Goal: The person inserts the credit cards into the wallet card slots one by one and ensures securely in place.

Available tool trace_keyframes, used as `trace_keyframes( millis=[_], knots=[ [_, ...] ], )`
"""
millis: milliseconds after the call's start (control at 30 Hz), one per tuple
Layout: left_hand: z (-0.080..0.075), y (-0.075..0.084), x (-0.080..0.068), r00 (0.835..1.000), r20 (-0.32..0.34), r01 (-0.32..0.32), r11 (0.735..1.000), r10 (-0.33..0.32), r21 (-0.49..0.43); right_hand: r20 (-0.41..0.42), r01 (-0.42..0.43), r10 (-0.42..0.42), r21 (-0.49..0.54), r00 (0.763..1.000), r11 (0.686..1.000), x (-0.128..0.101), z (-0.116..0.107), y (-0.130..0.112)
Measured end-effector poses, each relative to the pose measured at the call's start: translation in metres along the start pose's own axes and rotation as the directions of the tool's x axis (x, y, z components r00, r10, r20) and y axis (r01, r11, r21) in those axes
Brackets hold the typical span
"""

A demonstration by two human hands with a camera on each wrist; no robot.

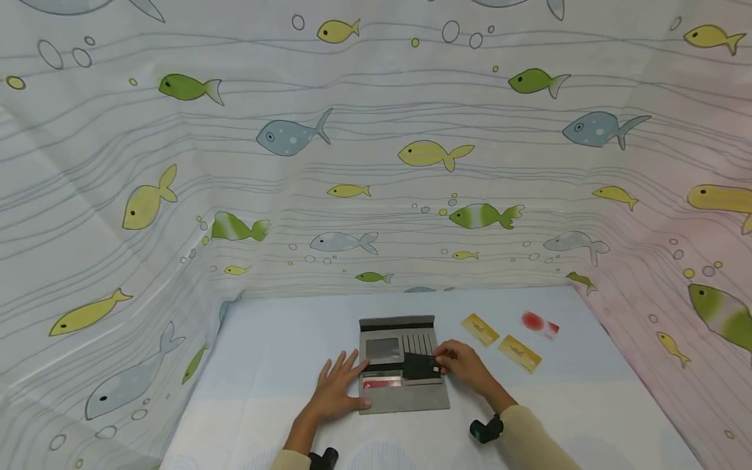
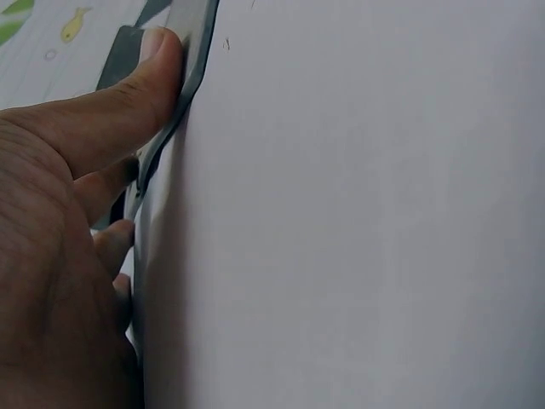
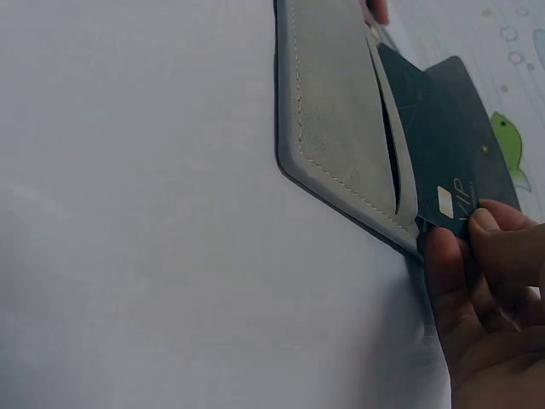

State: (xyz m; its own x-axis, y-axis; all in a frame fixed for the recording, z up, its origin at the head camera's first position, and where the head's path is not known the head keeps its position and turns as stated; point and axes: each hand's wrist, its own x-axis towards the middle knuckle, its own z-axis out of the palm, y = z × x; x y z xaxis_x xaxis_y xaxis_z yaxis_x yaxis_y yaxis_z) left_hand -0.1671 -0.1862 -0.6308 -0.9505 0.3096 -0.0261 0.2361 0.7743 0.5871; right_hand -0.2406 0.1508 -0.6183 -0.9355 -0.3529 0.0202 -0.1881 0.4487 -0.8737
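A grey wallet (image 1: 411,401) lies unfolded on the table, with a clear window pocket (image 1: 383,349) and a row of card slots. Between thumb and fingers, my right hand (image 1: 467,369) pinches the right end of a dark VIP card (image 3: 434,145). The card lies over the wallet's lower right pocket, its gold lettering and pale chip showing in the right wrist view. My left hand (image 1: 335,391) rests at the wallet's left edge, fingers spread and thumb pressing on the lower left corner. A red-and-white card (image 1: 382,384) shows in the lower left pocket.
To the right of the wallet lie two gold cards (image 1: 480,329) and a white card with a red circle (image 1: 540,325). Fish-patterned cloth (image 1: 376,215) hangs behind the pale table (image 1: 282,326) and along both sides.
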Motion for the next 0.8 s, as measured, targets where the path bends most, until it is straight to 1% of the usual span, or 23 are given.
trace_keyframes(
  millis=[167, 433, 533, 700, 800],
  knots=[
    [0.001, 0.001, 0.0, 1.0, 0.007, 0.0, 1.0, 0.0, -0.016, 0.005, 0.016, -0.016, -0.015, 1.0, 1.0, 0.001, 0.0, 0.005],
    [0.001, 0.0, 0.001, 1.0, -0.005, 0.004, 1.0, -0.004, -0.014, 0.017, 0.059, -0.058, -0.022, 0.998, 0.998, 0.003, -0.001, 0.008],
    [0.001, 0.001, 0.001, 1.0, -0.003, 0.004, 1.0, -0.004, -0.022, 0.025, 0.053, -0.052, -0.03, 0.998, 0.998, 0.003, 0.0, 0.008],
    [0.002, 0.0, 0.001, 1.0, -0.005, 0.006, 1.0, -0.006, -0.008, 0.033, 0.052, -0.051, -0.024, 0.998, 0.998, 0.004, 0.002, 0.01],
    [0.002, 0.0, 0.002, 1.0, -0.007, 0.008, 1.0, -0.008, -0.004, 0.04, 0.058, -0.056, -0.049, 0.998, 0.997, 0.005, 0.003, 0.011]
  ],
)
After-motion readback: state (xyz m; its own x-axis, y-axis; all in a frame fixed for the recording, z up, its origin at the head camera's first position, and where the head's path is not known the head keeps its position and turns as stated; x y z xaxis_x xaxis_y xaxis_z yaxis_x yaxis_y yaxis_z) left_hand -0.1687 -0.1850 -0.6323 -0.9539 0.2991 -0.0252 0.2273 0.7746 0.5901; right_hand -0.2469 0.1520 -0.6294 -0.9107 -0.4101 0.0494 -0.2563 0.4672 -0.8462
